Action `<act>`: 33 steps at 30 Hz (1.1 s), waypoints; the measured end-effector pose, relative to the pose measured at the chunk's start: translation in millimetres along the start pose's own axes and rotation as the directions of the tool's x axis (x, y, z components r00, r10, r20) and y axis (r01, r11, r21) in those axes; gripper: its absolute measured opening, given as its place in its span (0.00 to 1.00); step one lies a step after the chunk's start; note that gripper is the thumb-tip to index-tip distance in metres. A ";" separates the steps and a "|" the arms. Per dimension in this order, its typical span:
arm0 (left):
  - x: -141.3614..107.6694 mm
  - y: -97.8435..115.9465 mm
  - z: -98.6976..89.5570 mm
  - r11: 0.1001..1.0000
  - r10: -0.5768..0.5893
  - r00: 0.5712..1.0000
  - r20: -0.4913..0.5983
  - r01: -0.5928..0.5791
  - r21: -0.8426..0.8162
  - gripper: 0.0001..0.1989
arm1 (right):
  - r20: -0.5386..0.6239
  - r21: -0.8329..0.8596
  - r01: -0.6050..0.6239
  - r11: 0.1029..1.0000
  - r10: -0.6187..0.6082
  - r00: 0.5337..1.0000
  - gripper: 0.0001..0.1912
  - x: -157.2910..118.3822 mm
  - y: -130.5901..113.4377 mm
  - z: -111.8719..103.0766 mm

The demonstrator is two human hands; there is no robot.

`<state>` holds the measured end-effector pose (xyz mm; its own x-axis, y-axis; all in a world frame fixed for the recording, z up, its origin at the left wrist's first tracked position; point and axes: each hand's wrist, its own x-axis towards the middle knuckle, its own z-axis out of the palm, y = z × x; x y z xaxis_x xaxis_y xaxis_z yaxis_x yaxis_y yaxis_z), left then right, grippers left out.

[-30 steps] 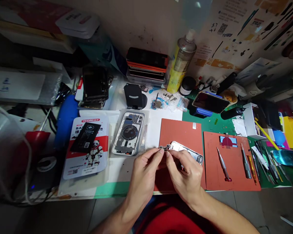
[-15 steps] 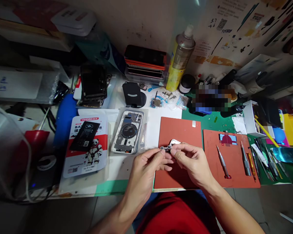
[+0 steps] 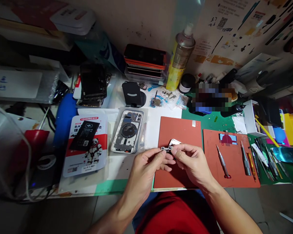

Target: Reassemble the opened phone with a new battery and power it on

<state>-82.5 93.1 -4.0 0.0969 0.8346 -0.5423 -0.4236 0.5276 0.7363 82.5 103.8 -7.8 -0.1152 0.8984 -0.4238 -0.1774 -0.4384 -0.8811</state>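
Between the fingertips of both hands is a small metallic camera-like part (image 3: 167, 148) with dark round lenses. My left hand (image 3: 152, 162) pinches its left end with thumb and forefinger, the other fingers curled below. On the right end, my right hand (image 3: 189, 159) has thumb and forefinger closed. A white-edged phone piece (image 3: 174, 142) shows just behind my fingers, over the reddish-brown mat (image 3: 180, 131); my hands hide most of it. To the left, an opened phone housing (image 3: 127, 130) lies on a clear bag.
A black battery (image 3: 85, 136) lies on a white and red package (image 3: 88, 162) at the left. Screwdrivers (image 3: 223, 161) rest on a second mat (image 3: 236, 178) at the right. Behind stand a spray can (image 3: 180, 58), a black stand (image 3: 133, 94) and stacked phones (image 3: 145, 61).
The small part has turned slightly, so its lenses show more clearly. Both hands keep nearly the same place and grip.
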 end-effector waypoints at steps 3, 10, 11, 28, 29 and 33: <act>-5.0 -4.9 0.4 0.998 0.026 1.000 -0.002 -0.027 -0.060 0.18 | -0.036 0.008 0.033 0.999 -0.033 0.999 0.19 -2.0 3.5 0.4; -14.1 -30.0 23.0 0.960 0.107 0.986 -0.131 -0.137 -0.244 0.19 | -0.303 -0.002 0.224 0.975 -0.214 0.929 0.16 -10.1 20.3 27.7; -13.9 -31.7 27.5 0.949 0.119 0.982 -0.145 -0.155 -0.275 0.17 | -0.334 -0.030 0.244 0.969 -0.240 0.911 0.16 -11.6 22.8 32.4; -0.6 -34.7 29.2 0.942 0.178 0.942 -0.285 -0.247 -0.229 0.15 | -0.361 -0.094 0.317 0.944 -0.329 0.873 0.12 -18.3 41.9 52.5; 0.5 -34.5 27.8 0.943 0.195 0.938 -0.287 -0.260 -0.208 0.16 | -0.351 -0.068 0.304 0.950 -0.308 0.884 0.12 -19.7 42.0 52.1; 3.8 -31.1 18.4 0.958 0.252 0.928 -0.274 -0.279 -0.061 0.19 | -0.308 -0.123 0.296 0.947 -0.320 0.896 0.12 -34.5 39.9 38.6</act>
<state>-52.4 82.7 -21.5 -0.2635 0.8644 -0.4281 -0.4877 0.2635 0.8323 41.6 54.4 -20.3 0.2549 0.9533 -0.1620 -0.0815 -0.1458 -0.9860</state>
